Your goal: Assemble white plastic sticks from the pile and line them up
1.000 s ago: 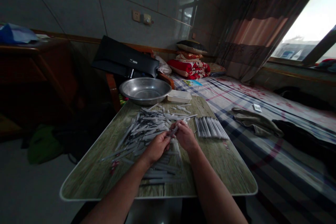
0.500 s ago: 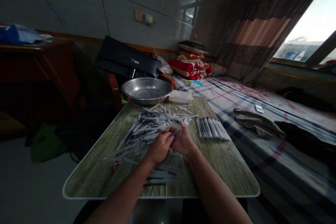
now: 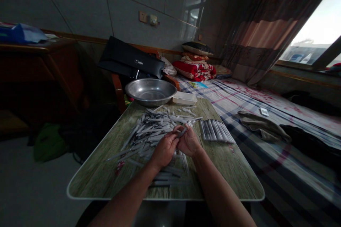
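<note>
My left hand (image 3: 164, 150) and my right hand (image 3: 189, 142) meet over the middle of a small wood-patterned table (image 3: 229, 170). Both pinch one thin grey stick-like piece (image 3: 182, 133) between their fingertips, its far end pointing up and right. Under and beyond the hands lies a loose heap of similar thin grey and white pieces (image 3: 149, 133). A neat row of the same pieces (image 3: 215, 130) lies side by side to the right of my right hand.
A metal basin (image 3: 150, 91) and a flat white tray (image 3: 184, 98) stand at the table's far end. A bed with a striped sheet (image 3: 266, 124) and folded blankets (image 3: 195, 67) runs along the right. A dark wooden desk (image 3: 39, 64) stands at left.
My hands have stayed together on the thin piece, turning it slightly. The view has shifted a little to the right.
</note>
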`<action>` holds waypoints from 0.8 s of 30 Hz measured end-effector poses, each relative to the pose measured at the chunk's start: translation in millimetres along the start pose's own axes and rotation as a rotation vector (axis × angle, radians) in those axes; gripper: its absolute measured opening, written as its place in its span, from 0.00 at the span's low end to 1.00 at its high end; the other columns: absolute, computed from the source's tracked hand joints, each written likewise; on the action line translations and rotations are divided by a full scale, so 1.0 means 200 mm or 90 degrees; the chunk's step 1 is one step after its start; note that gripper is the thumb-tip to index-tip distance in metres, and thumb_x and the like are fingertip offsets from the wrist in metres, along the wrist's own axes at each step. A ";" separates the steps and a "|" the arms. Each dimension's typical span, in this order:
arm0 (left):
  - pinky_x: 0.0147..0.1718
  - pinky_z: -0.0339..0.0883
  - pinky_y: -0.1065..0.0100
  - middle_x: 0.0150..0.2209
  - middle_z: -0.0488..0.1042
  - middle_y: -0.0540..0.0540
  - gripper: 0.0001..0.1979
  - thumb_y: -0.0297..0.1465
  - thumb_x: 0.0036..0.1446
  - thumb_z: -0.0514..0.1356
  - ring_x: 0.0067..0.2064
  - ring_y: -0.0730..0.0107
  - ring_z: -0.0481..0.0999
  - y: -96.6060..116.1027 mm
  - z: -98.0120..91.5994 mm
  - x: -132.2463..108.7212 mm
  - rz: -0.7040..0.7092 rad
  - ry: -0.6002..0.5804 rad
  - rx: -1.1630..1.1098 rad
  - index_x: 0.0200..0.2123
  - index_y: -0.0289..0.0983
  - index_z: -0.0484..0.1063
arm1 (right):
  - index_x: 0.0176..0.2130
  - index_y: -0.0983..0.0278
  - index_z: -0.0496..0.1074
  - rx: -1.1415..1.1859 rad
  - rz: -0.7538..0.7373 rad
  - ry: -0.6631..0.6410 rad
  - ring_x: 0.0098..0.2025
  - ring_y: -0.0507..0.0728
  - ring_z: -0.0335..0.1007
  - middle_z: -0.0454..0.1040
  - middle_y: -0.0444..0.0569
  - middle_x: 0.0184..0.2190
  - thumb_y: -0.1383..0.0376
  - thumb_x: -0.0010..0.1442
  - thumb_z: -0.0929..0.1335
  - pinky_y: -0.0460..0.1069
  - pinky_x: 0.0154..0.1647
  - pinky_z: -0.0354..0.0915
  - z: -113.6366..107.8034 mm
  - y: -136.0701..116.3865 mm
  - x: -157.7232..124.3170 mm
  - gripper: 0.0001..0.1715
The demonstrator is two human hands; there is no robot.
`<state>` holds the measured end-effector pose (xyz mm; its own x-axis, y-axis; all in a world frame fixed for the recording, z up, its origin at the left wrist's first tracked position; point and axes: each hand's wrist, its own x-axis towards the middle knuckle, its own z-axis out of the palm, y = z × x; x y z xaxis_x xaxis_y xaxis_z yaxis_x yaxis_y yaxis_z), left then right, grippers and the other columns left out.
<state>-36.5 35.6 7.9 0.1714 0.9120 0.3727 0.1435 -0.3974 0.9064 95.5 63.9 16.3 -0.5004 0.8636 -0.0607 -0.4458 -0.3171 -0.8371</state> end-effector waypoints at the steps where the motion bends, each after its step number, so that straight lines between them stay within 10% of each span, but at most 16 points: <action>1: 0.55 0.60 0.58 0.45 0.78 0.43 0.12 0.29 0.57 0.57 0.50 0.56 0.73 0.00 0.00 0.00 0.002 -0.005 -0.007 0.42 0.42 0.79 | 0.34 0.60 0.67 -0.005 -0.001 0.005 0.35 0.59 0.72 0.75 0.49 0.32 0.41 0.56 0.59 0.53 0.33 0.67 0.00 0.00 0.00 0.26; 13: 0.54 0.62 0.63 0.48 0.76 0.43 0.15 0.31 0.61 0.53 0.52 0.62 0.72 -0.04 -0.03 0.02 0.017 -0.063 0.085 0.45 0.38 0.77 | 0.33 0.62 0.69 0.040 -0.017 -0.035 0.31 0.57 0.70 0.74 0.47 0.29 0.44 0.58 0.61 0.52 0.33 0.67 -0.04 0.04 0.03 0.25; 19: 0.42 0.67 0.62 0.37 0.79 0.43 0.13 0.33 0.63 0.52 0.40 0.60 0.78 -0.04 -0.05 0.02 0.004 -0.016 0.282 0.41 0.38 0.76 | 0.31 0.64 0.71 -0.191 -0.222 0.144 0.25 0.51 0.63 0.67 0.43 0.21 0.48 0.59 0.63 0.46 0.28 0.61 -0.11 0.00 0.06 0.23; 24: 0.42 0.67 0.64 0.38 0.77 0.44 0.13 0.36 0.64 0.51 0.41 0.63 0.76 -0.05 -0.06 0.00 0.071 0.003 0.359 0.41 0.39 0.73 | 0.29 0.65 0.69 -0.400 -0.172 0.104 0.18 0.48 0.55 0.61 0.38 0.16 0.55 0.55 0.67 0.43 0.20 0.54 -0.07 -0.13 0.00 0.15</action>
<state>-49.7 41.7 0.7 0.2105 0.8617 0.4617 0.6229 -0.4822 0.6160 117.6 77.9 29.2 -0.2933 0.9435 0.1544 -0.0015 0.1611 -0.9869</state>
